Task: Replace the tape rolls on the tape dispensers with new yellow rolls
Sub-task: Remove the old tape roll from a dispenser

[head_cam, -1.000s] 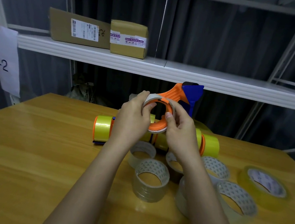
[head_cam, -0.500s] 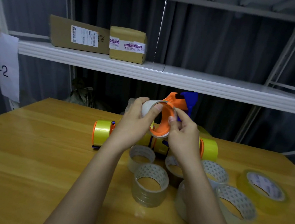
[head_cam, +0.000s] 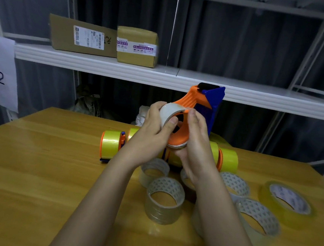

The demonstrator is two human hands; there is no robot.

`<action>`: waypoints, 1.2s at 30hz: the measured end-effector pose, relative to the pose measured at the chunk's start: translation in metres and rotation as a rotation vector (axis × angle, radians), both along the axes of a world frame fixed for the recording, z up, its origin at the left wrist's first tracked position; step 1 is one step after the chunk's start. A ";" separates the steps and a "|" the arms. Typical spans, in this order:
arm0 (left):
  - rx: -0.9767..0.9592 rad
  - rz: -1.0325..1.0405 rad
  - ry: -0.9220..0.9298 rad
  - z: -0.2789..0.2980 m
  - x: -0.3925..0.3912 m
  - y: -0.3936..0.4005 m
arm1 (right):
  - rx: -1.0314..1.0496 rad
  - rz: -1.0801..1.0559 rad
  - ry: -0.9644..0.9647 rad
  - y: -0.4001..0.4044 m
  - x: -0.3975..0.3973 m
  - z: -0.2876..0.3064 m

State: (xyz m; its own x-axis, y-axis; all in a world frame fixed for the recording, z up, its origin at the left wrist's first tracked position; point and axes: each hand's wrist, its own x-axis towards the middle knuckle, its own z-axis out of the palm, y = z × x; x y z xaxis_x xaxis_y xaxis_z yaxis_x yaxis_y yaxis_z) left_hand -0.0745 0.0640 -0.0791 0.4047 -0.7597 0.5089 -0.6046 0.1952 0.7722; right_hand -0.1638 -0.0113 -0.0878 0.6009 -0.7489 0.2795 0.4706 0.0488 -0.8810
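Observation:
An orange and blue tape dispenser (head_cam: 201, 100) is held up above the wooden table (head_cam: 37, 171). My left hand (head_cam: 152, 133) grips the pale, nearly spent tape roll (head_cam: 167, 113) on its hub, thumb hooked inside the core, with the roll tilted partway off. My right hand (head_cam: 196, 145) grips the dispenser's orange wheel from the right. Behind my hands, dispensers loaded with yellow rolls (head_cam: 110, 145) lie in a row on the table, one end at the right (head_cam: 229, 160). A loose yellow roll (head_cam: 286, 204) lies flat at the far right.
Several clear and pale used rolls (head_cam: 164, 198) lie on the table below my wrists and to the right (head_cam: 256, 219). A white shelf (head_cam: 103, 67) behind the table carries two cardboard parcels (head_cam: 82, 36). A paper sign (head_cam: 2, 75) hangs at the left.
The dispenser has tipped upright with its blue blade end higher. My left hand has pulled the pale roll partly off the hub, toward the left.

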 end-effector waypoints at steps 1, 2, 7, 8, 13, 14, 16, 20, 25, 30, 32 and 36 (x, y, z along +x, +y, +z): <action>0.006 -0.001 -0.007 0.001 -0.001 0.001 | 0.002 -0.001 -0.004 0.000 0.000 0.000; 0.011 0.008 -0.016 0.002 -0.001 0.002 | -0.002 -0.013 -0.003 0.001 -0.001 0.001; 0.006 0.108 -0.100 0.005 -0.002 0.005 | -0.005 -0.013 -0.028 0.001 -0.003 0.003; 0.009 0.121 -0.127 0.005 -0.002 0.005 | -0.003 0.003 -0.038 0.001 -0.005 0.004; -0.007 0.191 -0.243 0.004 -0.008 0.002 | 0.015 0.039 -0.096 0.002 -0.009 0.007; -0.016 0.214 -0.260 0.003 -0.009 0.001 | 0.021 0.040 -0.105 0.002 -0.010 0.008; -0.028 0.260 -0.290 0.002 -0.011 0.000 | 0.031 0.038 -0.119 0.004 -0.010 0.008; -0.011 0.333 -0.340 0.002 -0.014 -0.002 | 0.046 0.037 -0.126 0.005 -0.011 0.009; -0.017 0.393 -0.395 0.006 -0.016 0.002 | 0.085 0.044 -0.147 0.008 -0.010 0.009; -0.038 0.441 -0.413 0.008 -0.016 0.003 | 0.085 0.078 -0.190 0.010 -0.010 0.011; -0.034 0.466 -0.426 0.009 -0.016 0.004 | 0.072 0.074 -0.197 0.010 -0.009 0.010; -0.071 0.435 -0.445 0.010 -0.020 0.002 | -0.155 -0.153 -0.122 0.010 -0.005 0.007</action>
